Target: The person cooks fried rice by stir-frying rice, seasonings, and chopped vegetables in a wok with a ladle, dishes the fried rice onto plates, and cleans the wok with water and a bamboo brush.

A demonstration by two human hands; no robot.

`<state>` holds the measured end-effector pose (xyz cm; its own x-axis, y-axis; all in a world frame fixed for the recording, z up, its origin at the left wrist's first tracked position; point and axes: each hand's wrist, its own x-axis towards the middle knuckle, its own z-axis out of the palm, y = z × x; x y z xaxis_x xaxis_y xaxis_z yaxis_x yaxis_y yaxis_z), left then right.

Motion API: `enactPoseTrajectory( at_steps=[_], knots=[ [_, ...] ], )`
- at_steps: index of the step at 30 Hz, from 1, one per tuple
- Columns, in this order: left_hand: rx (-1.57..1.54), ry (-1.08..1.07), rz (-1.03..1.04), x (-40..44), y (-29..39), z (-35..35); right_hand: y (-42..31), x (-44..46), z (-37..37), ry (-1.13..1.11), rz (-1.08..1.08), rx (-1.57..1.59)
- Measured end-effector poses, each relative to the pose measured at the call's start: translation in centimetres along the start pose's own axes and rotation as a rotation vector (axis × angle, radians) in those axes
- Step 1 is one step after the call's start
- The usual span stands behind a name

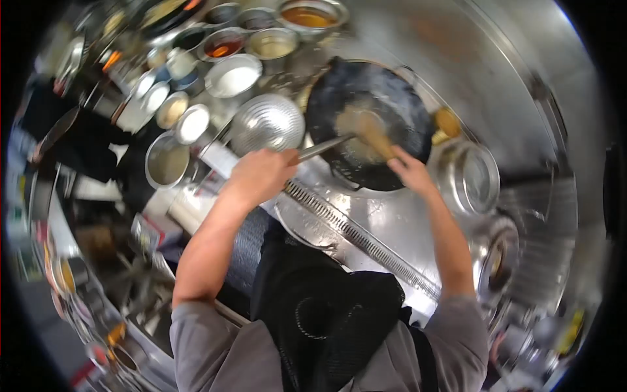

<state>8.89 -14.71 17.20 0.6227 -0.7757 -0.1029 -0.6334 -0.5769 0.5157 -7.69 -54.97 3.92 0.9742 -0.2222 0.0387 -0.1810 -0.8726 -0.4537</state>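
Note:
A dark wok [326, 104] sits on the steel range with some cloudy liquid in its bottom. My left hand [262, 174] is closed around the metal handle of a ladle [326, 146], which slants into the wok. The ladle's far end is blurred, close to the brush. In my right hand [411, 171] is a tan bamboo wok brush [377, 140], its bristle end down in the wok beside the ladle. A perforated metal strainer [268, 124] lies just left of the wok, beyond my left hand.
Several bowls of sauces and seasonings, including a bowl of white powder [233, 75], stand at the upper left. A metal pot [475, 178] is right of the wok. A slotted drain [353, 228] runs along the range's front, near my apron.

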Motion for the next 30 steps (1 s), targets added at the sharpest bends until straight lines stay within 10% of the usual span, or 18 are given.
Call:
enactPoseTrajectory(
  at_steps=[3,8,10,16,22,24,27,30],
  knots=[
    [0.043,-0.034,0.088,1.7,-1.0,-2.6,-4.1,2.7,-2.7,-0.335,0.360,-0.406],
    [0.097,-0.087,0.115,4.5,-3.4,-5.2,-5.2,4.0,0.6,0.268,0.303,-0.229],
    [0.199,-0.040,0.213,5.3,-4.2,-5.8,-7.5,4.1,0.3,-0.198,0.217,-0.396],
    [0.396,0.023,0.400,7.0,-5.3,-7.1,-6.0,3.0,1.7,-0.274,0.399,-0.683],
    [0.592,0.065,0.563,8.8,-5.1,-8.5,-12.8,5.2,0.1,-0.351,0.983,0.702],
    [0.565,0.076,0.579,9.2,-5.7,-9.0,-1.5,1.5,2.9,-0.208,0.131,-0.151],
    [0.516,0.023,0.550,9.1,-6.2,-8.4,-4.3,4.3,-2.6,-0.264,0.367,-0.615],
    [0.461,0.030,0.493,9.9,-6.4,-8.1,-5.6,5.8,-2.0,0.161,0.545,-0.540]
  ],
)
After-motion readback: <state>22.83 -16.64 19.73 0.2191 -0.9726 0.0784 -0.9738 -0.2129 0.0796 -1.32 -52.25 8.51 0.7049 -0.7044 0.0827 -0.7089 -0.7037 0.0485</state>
